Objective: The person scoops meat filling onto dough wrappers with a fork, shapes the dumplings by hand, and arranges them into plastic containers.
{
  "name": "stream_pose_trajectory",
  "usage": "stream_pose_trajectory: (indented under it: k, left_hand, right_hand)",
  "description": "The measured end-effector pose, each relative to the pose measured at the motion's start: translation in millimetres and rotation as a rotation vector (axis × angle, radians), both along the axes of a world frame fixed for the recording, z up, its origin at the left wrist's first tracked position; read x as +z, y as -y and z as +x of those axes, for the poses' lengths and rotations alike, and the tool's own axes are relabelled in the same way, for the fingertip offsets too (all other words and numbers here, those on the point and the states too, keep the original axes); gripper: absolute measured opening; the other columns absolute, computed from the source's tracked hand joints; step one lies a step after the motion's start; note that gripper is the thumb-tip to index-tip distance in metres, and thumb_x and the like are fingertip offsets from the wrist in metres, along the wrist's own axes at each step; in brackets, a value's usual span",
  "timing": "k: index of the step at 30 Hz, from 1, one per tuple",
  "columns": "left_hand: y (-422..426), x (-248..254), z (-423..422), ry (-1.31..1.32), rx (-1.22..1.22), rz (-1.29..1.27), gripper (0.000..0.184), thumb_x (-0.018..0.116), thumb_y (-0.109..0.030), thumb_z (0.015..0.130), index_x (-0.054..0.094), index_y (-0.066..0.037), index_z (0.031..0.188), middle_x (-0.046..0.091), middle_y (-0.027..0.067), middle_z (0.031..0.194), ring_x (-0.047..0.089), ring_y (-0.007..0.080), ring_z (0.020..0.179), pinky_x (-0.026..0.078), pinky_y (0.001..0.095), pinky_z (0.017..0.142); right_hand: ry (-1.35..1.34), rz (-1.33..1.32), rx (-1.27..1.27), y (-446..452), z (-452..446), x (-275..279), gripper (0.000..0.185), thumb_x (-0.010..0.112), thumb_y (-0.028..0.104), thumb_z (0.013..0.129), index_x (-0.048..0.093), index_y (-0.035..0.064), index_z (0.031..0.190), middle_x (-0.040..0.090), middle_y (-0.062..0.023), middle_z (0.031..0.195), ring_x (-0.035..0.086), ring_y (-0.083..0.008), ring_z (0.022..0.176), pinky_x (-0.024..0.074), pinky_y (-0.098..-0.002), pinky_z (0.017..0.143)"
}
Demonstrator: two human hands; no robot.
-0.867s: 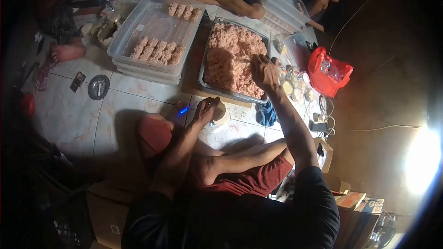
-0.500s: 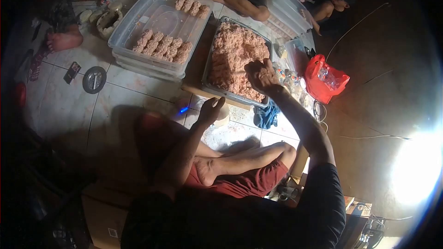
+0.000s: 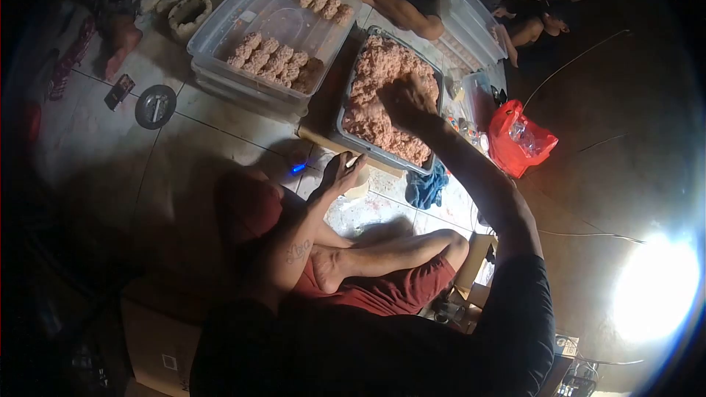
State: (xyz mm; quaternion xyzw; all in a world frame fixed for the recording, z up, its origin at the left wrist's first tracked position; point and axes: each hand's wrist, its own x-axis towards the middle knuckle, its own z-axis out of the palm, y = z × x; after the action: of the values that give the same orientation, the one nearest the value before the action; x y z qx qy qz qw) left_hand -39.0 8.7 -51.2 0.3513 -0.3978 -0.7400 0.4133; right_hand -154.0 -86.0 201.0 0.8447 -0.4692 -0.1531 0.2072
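Note:
My right hand is over the pinkish minced mixture, touching or close above its surface. Motion and shadow smear its fingers, so their grip cannot be made out. The mixture is heaped in a grey rectangular tub. Just off the tub's near edge, my left hand is closed with curled fingers; something small and pale shows between thumb and fingers, too unclear to name. To the left, a clear plastic bin holds lumpy shaped portions of mince in rows.
A dark round ashtray and a small pack lie on the tiles. A blue cloth is below the tub, a red plastic bag to its right. Other people sit at the far side near stacked clear bins. A bright lamp shines at right.
My right hand has moved left over the mixture, toward the tub's middle. My left hand has turned, with a pale bit now showing in its fingers. The whole view has shifted slightly.

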Motion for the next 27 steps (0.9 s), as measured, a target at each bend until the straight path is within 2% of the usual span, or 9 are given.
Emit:
stream_pose_trajectory:
  k: [8,9,11,17,19,21,22,24,27]
  left_hand:
    - [-5,9,12,-0.120,-0.212,0.168,0.052,0.067,-0.038,0.096,0.036,-0.009,0.127,0.046,0.0113,0.132,0.043,0.0194,0.125,0.038,0.0369,0.104]
    - [-4,10,11,-0.143,-0.201,0.175,0.053,0.066,-0.039,0.097,0.036,-0.009,0.129,0.046,0.0118,0.133,0.042,0.0204,0.126,0.037,0.0373,0.106]
    - [-1,12,8,-0.143,-0.234,0.167,0.055,0.061,-0.044,0.098,0.039,-0.008,0.134,0.045,0.0126,0.139,0.038,0.0239,0.132,0.031,0.0382,0.111]
    - [2,30,28,0.035,-0.362,0.092,0.069,0.046,-0.057,0.101,0.046,-0.006,0.147,0.041,0.0119,0.154,0.021,0.0337,0.147,0.013,0.0408,0.122]
    - [7,28,21,0.069,-0.298,0.060,0.071,0.047,-0.058,0.100,0.047,-0.005,0.146,0.044,0.0103,0.153,0.019,0.0336,0.148,0.013,0.0407,0.122]
    - [5,18,12,0.139,-0.324,-0.075,0.073,0.046,-0.061,0.099,0.049,-0.004,0.144,0.050,0.0125,0.148,0.027,0.0320,0.145,0.021,0.0375,0.119]
    - [6,-38,-9,0.265,-0.374,-0.208,0.076,0.046,-0.063,0.098,0.049,-0.003,0.143,0.053,0.0150,0.145,0.043,0.0321,0.137,0.034,0.0360,0.112]
    - [13,48,40,0.393,-0.371,-0.199,0.078,0.046,-0.065,0.096,0.051,-0.001,0.140,0.056,0.0183,0.140,0.049,0.0333,0.131,0.039,0.0368,0.108]
    - [13,62,41,0.652,-0.201,-0.121,0.088,0.046,-0.072,0.092,0.058,0.007,0.129,0.061,0.0271,0.129,0.058,0.0372,0.122,0.044,0.0407,0.102]
  right_hand:
    - [-0.363,-0.124,0.012,-1,11,-14,0.002,0.059,0.013,0.083,0.060,0.0143,0.084,0.061,-0.0050,0.084,0.060,-0.0222,0.090,0.0424,-0.0397,0.091]
    - [-0.064,0.134,-0.140,11,4,3,0.004,0.057,0.013,0.084,0.061,0.0130,0.086,0.065,-0.0070,0.089,0.062,-0.0241,0.098,0.0435,-0.0426,0.094]
    - [0.084,-0.015,-0.172,29,-16,3,0.012,0.058,0.007,0.083,0.063,0.0149,0.089,0.065,-0.0049,0.088,0.063,-0.0222,0.096,0.0406,-0.0444,0.092]
    - [-0.895,-0.410,0.483,14,-73,-55,0.008,0.059,0.015,0.085,0.063,0.0154,0.092,0.061,-0.0050,0.083,0.061,-0.0243,0.092,0.0413,-0.0435,0.093]
    - [-0.628,-0.253,0.323,26,-77,-37,0.009,0.059,0.017,0.086,0.062,0.0141,0.094,0.060,-0.0063,0.083,0.060,-0.0246,0.091,0.0410,-0.0426,0.093]
    - [0.084,0.020,-0.131,22,-42,1,0.008,0.057,0.016,0.087,0.059,0.0123,0.094,0.059,-0.0080,0.083,0.059,-0.0254,0.093,0.0402,-0.0412,0.092]
    - [0.107,-0.037,-0.039,13,-46,-7,0.006,0.055,0.014,0.088,0.058,0.0122,0.093,0.059,-0.0079,0.084,0.059,-0.0259,0.092,0.0398,-0.0421,0.091]
    - [0.138,-0.097,0.047,-9,-54,-19,0.004,0.054,0.013,0.089,0.056,0.0121,0.092,0.059,-0.0079,0.085,0.059,-0.0264,0.091,0.0393,-0.0429,0.091]
    - [0.199,0.159,-0.024,-36,-70,-6,0.003,0.054,0.008,0.089,0.053,0.0109,0.089,0.056,-0.0085,0.086,0.058,-0.0279,0.087,0.0380,-0.0446,0.090]
